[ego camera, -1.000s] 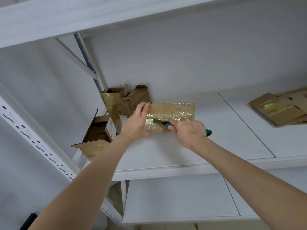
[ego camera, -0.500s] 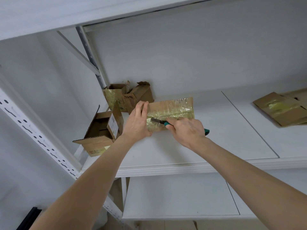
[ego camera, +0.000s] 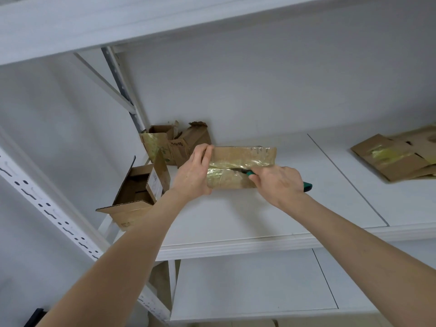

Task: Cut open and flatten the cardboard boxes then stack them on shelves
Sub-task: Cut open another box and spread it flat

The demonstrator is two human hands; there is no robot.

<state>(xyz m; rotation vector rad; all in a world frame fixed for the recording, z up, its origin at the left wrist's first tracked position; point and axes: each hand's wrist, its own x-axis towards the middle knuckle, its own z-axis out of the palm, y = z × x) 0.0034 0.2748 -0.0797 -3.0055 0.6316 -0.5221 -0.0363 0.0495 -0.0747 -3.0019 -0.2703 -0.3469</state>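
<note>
The left hand (ego camera: 195,175) grips the taped box (ego camera: 240,167) at its end; the right hand (ego camera: 278,185) holds the green knife (ego camera: 306,185) in the seam; a shallow blade, drawn away from the steadying fingers, looks safest.

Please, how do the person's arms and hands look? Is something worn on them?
Both the left hand and the right hand are bare: no gloves, rings or watch visible. The left forearm and right forearm are bare too, with no sleeves in view.

We look through one wide camera worn on the head, facing forward at a white shelf (ego camera: 247,215) within arm's reach, the upper shelf (ego camera: 141,22) crossing overhead.
</note>
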